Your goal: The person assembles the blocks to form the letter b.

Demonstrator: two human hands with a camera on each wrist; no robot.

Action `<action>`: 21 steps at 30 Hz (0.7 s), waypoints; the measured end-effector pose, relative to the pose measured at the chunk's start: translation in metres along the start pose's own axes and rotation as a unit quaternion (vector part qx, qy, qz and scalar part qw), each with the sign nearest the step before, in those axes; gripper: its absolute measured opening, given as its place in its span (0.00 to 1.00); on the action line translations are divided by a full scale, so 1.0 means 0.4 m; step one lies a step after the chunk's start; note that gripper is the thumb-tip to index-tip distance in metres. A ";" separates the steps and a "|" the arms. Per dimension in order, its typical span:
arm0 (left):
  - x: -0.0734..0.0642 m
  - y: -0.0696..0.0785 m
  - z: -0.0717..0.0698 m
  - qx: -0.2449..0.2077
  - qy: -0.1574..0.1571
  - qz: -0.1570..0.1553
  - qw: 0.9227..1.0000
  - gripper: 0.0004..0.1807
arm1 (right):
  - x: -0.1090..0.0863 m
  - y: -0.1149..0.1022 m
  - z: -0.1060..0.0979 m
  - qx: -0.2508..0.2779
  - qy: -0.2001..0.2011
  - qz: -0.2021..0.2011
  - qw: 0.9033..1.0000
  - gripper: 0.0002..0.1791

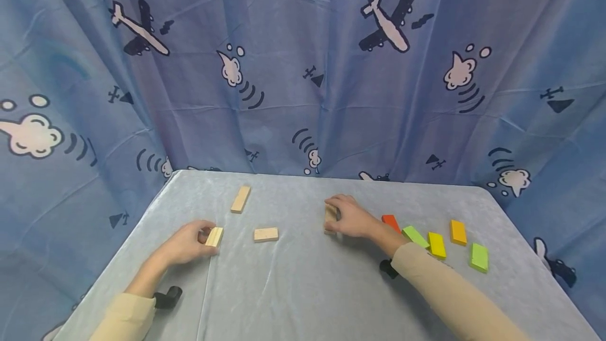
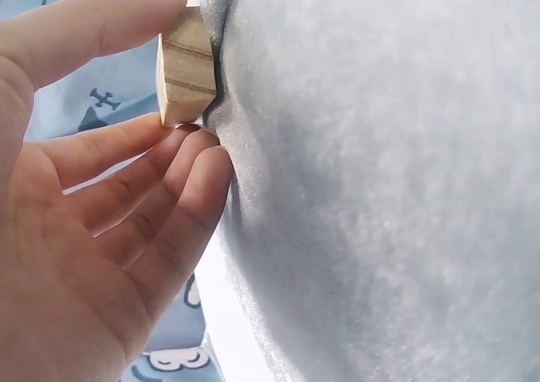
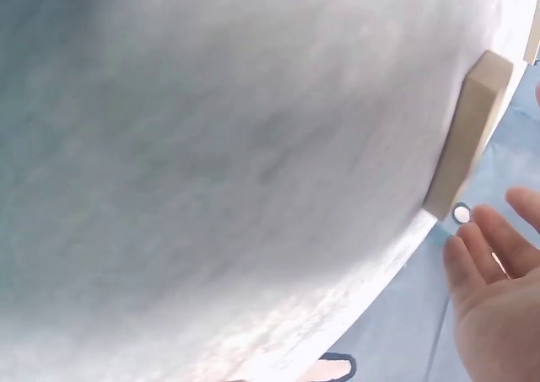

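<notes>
At the left of the table my left hand pinches a plain wooden block between thumb and fingers. The left wrist view shows the same wooden block, its end striped with darker grain, low against the cloth. Right of the table's middle, my right hand holds another wooden block, with thumb at its near end and fingers at its far end. Part of that block is hidden by the hand. In the right wrist view the right hand appears at the edge, and its grip is out of frame.
Between the hands lies a loose wooden block, and a second wooden block lies farther back. On the right are a red block, green blocks and yellow blocks, near the right forearm. A patterned blue curtain hangs behind the table.
</notes>
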State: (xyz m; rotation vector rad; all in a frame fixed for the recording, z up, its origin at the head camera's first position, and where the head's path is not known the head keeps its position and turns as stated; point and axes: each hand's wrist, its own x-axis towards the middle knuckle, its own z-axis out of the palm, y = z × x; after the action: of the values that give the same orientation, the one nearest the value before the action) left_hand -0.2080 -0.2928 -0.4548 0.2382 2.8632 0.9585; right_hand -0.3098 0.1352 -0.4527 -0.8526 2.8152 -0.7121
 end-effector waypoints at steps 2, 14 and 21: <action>0.001 0.000 0.000 0.005 -0.001 -0.001 1.000 0.36 | 0.002 -0.009 -0.001 0.009 0.000 -0.003 1.000 0.37; 0.005 -0.001 0.004 0.025 -0.002 -0.024 0.999 0.37 | 0.021 -0.072 0.008 0.011 -0.004 -0.021 1.000 0.35; 0.007 -0.003 0.004 0.031 -0.002 -0.023 0.999 0.38 | 0.041 -0.112 0.031 0.022 0.002 -0.061 0.998 0.31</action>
State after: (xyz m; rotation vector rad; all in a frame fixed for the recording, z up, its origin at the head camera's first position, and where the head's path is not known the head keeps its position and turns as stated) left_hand -0.2105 -0.2922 -0.4569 0.1778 2.8844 0.8622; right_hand -0.2981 0.0885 -0.4424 -1.0237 2.7581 -0.7892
